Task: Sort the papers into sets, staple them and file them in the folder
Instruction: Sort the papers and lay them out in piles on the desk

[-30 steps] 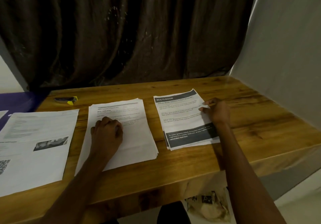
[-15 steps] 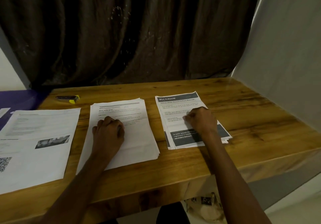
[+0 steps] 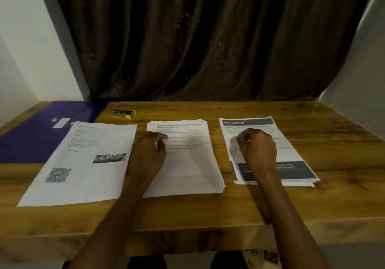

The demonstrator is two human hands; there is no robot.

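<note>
Three paper piles lie side by side on the wooden table. The left pile shows a QR code and a photo. My left hand rests on the left edge of the middle text stack, fingers loosely curled, thumb and forefinger apart. My right hand sits on the upper part of the right stack, headed MULTI-ROOM, with its fingers curled under and nothing visibly held. The purple folder lies flat at the far left. A black and yellow stapler rests behind the piles.
A dark curtain hangs right behind the table's far edge. White walls close in on both sides. Bare wood shows to the right of the right stack and along the front edge. A white label sits on the folder.
My right hand left the right stack's right edge and came onto its upper middle, fingers curling in. My left hand slid toward the middle stack's left edge. The view swung left, showing the folder.
</note>
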